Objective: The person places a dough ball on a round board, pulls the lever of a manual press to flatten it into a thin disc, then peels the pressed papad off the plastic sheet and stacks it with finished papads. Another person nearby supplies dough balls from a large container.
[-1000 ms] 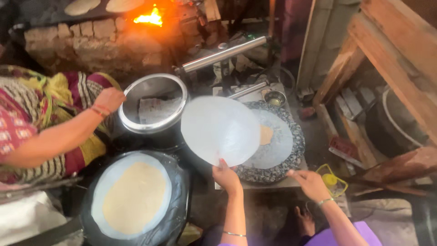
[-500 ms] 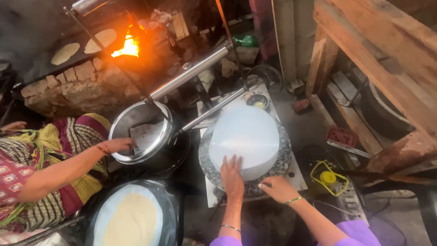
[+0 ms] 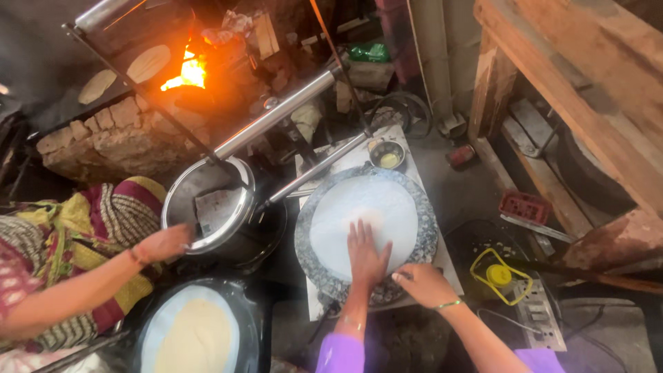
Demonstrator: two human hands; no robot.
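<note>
Five spread fingers of the left hand point(image 3: 367, 259) press flat on the thin white dough sheet point(image 3: 364, 222), which covers the middle of the round stone slab point(image 3: 428, 214). At the slab's near edge the right hand point(image 3: 423, 284) rests loosely curled, gripping nothing. Another person's hand point(image 3: 160, 243) touches the steel pot point(image 3: 208, 207) at left.
</note>
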